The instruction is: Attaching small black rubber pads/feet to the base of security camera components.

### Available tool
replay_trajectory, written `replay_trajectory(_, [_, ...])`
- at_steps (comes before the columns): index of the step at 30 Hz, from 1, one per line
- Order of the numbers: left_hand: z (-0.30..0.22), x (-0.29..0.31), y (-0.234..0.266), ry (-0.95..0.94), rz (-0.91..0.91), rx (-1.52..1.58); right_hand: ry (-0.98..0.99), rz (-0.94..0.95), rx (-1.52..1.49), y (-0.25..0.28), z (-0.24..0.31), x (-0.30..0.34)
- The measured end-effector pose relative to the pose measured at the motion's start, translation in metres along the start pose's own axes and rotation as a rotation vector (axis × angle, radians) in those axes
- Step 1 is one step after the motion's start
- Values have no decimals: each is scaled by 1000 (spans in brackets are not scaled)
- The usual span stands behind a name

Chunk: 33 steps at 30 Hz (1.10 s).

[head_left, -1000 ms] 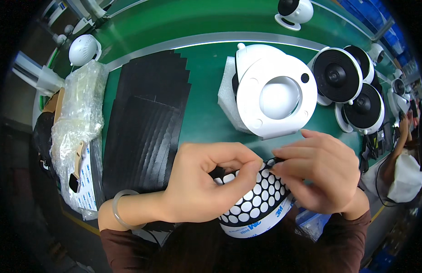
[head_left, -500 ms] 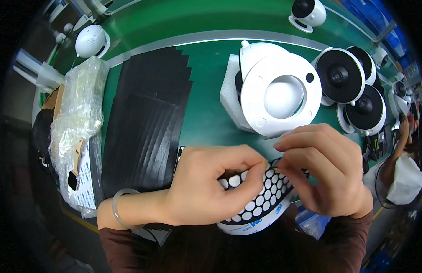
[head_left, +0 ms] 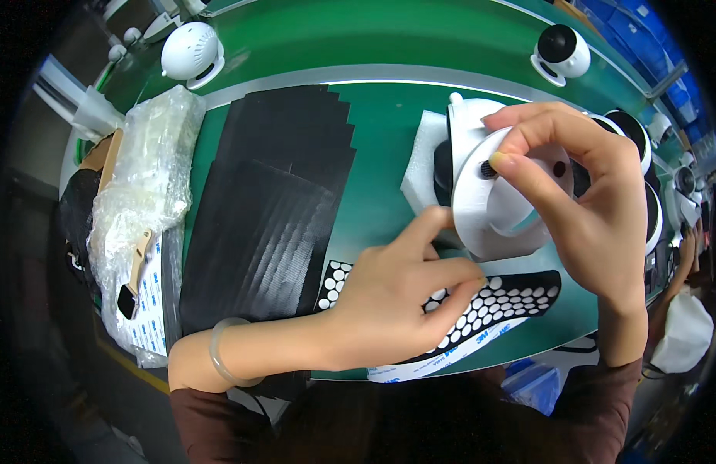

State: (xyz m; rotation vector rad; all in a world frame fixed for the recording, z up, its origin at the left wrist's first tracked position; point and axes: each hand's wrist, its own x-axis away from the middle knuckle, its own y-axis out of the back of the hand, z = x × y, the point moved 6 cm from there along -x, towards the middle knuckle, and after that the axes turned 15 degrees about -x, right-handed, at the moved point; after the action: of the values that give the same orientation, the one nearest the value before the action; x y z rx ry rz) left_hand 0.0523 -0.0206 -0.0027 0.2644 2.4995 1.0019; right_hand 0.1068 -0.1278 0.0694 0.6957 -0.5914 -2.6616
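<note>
My left hand (head_left: 400,298) has its thumb and a finger closed on the edge of a black sheet (head_left: 520,300) of round stickers with white dots and a printed backing strip. Its index finger reaches forward to the side of a white ring-shaped base (head_left: 472,220). That base belongs to a white device lying tilted on a foam block (head_left: 421,170). At the ring's left side, the thumb and index finger of my right hand (head_left: 586,185) close on a small black round pad (head_left: 488,170). Another dark dot (head_left: 559,168) sits on the ring's right side, beneath my right hand.
A stack of black sheets (head_left: 273,201) lies left of centre. Beyond it are a plastic-wrapped bundle (head_left: 153,155) and a watch (head_left: 129,298). White round devices stand on the back ledge, one a fan-like unit (head_left: 189,52), and several more crowd the right side.
My right hand has moved up from the sticker sheet to the white ring, bringing a small black pad. My left index finger now stretches to the ring. The view has shifted slightly.
</note>
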Motion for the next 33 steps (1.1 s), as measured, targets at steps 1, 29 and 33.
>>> replay_trajectory(1, [-1, 1, -1, -18, -18, 8, 19, 12, 21, -1, 1, 0])
replay_trajectory(29, [4, -3, -1, -32, -45, 50, 76, 31, 58, -4, 0, 4])
replay_trajectory(33, [4, -6, -3, -25, -21, 90, 6, 62, -7, -2, -4, 2])
